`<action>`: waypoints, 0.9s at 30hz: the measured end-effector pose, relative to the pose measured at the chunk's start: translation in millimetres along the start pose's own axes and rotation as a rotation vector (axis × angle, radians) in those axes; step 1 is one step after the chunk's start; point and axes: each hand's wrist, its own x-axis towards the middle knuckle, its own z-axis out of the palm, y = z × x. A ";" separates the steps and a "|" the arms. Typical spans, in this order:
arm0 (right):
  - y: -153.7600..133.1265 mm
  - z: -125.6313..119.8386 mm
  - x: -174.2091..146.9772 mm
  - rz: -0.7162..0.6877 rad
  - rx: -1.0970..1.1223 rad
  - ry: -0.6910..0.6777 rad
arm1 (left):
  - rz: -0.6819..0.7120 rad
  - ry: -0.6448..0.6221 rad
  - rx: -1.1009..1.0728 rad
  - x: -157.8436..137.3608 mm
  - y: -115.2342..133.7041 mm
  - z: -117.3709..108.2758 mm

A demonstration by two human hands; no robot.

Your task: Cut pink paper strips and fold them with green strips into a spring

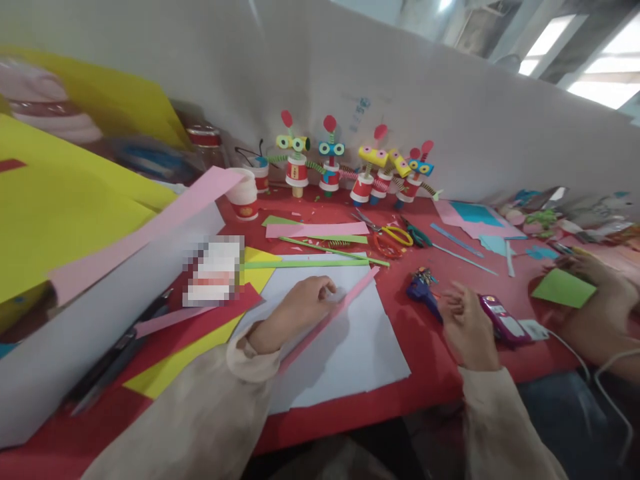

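Note:
My left hand (pixel 307 307) is over a stack of white paper (pixel 370 353), its fingers curled in at a long pink paper strip (pixel 353 297). The strip slants across the white sheets, and a shadow falls beside it. Something clear and pale shows at those fingertips, too blurred to name. To the right, my right hand (pixel 467 323) has bent fingers at the near end of a dark purple-blue object (pixel 423 290) with a many-coloured tip. What these fingers close on is hidden. A magenta device (pixel 505 320) with a white cable lies just beyond that hand.
Several paper-cup figures (pixel 330 173) line the back wall. Scissors (pixel 393 243), green-handled pliers (pixel 415 233) and paper strips (pixel 315 230) lie before them. White cups (pixel 243 197) and large yellow sheets (pixel 75 213) are at left. Another person's hands (pixel 595 280) are at right by green paper (pixel 564 288).

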 end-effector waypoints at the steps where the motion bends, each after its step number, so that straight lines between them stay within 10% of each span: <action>1: 8.0 3.1 1.4 -0.045 -0.077 -0.017 | 0.021 -0.046 0.010 -1.0 -0.6 -1.7; 10: 17.7 28.6 13.9 -0.143 -0.388 -0.216 | 0.070 -0.223 -0.009 -3.5 -2.0 -10.1; 19: -50.2 -0.2 -13.4 0.301 0.523 -0.496 | 0.016 -0.277 -0.031 2.0 -7.9 -13.5; 27: -83.5 13.7 -37.0 0.418 0.659 -0.630 | 0.026 -0.265 -0.014 3.7 -9.3 -11.7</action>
